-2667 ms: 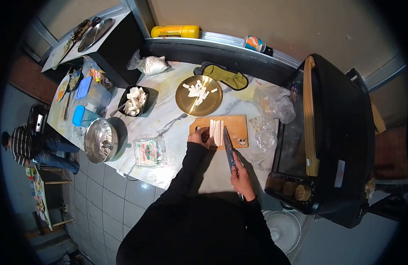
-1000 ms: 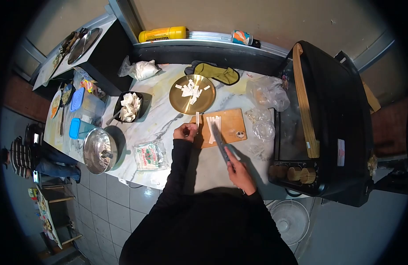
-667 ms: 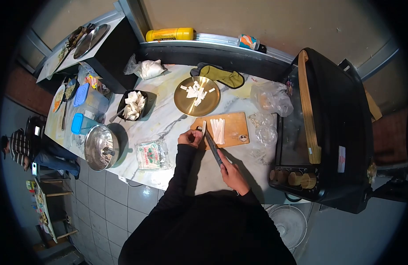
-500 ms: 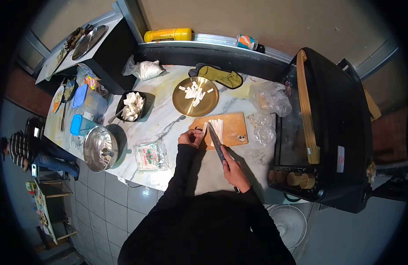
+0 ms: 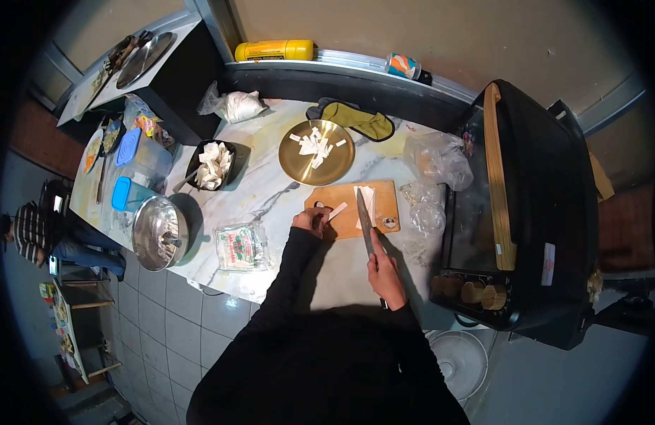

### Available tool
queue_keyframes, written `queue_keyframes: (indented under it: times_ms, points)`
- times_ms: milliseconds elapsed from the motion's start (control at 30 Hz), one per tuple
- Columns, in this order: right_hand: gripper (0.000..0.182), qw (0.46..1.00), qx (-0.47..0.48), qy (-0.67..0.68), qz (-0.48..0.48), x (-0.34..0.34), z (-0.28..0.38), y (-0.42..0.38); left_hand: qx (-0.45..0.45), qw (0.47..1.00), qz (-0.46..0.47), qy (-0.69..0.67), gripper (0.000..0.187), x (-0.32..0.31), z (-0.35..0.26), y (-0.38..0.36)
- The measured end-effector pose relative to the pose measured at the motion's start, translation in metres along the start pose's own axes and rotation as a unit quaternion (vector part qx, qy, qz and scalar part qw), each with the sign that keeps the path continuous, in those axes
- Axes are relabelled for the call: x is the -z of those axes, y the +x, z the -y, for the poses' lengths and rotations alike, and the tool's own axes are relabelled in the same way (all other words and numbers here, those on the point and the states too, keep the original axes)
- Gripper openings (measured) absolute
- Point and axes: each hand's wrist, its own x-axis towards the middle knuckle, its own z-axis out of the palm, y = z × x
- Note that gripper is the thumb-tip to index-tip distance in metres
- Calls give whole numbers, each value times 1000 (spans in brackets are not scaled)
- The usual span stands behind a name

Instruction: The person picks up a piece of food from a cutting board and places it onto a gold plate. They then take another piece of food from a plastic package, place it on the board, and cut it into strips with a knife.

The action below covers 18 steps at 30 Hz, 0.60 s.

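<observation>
My left hand [image 5: 313, 220] is closed on a thin white strip [image 5: 337, 211] at the left side of a wooden cutting board [image 5: 346, 193]. In my right hand [image 5: 385, 275] is the handle of a knife [image 5: 364, 218]; its blade lies over a stack of white strips [image 5: 370, 200] on the board. Beyond the board, a round gold plate [image 5: 292, 157] holds a loose heap of small white pieces [image 5: 315, 146]. A printed plastic packet [image 5: 241, 248] lies left of my left forearm.
A metal bowl [image 5: 150, 244], blue-lidded containers [image 5: 125, 193] and a black bowl [image 5: 232, 172] of white pieces are at left. Plastic bags [image 5: 441, 163] lie beside a large black oven [image 5: 547, 212] at right. Another person [image 5: 31, 234] stands at far left.
The strip in my left hand has come away from the stack and now lies slanted. The knife and my right hand have moved right, over the remaining strips.
</observation>
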Motion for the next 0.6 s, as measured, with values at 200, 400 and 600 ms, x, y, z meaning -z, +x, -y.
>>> queue_keyframes:
  times_ms: [200,400,600]
  points:
    - [71,999,37,-12,-10,-4,11,-3,-81,991,-95,45,19,-2,21,9]
    - [77,998,30,-10,58,-9,18,1,-118,987,-72,85,18,5,24,9]
    - [80,992,3,-55,112,-8,28,4,-136,985,-75,71,17,8,22,5]
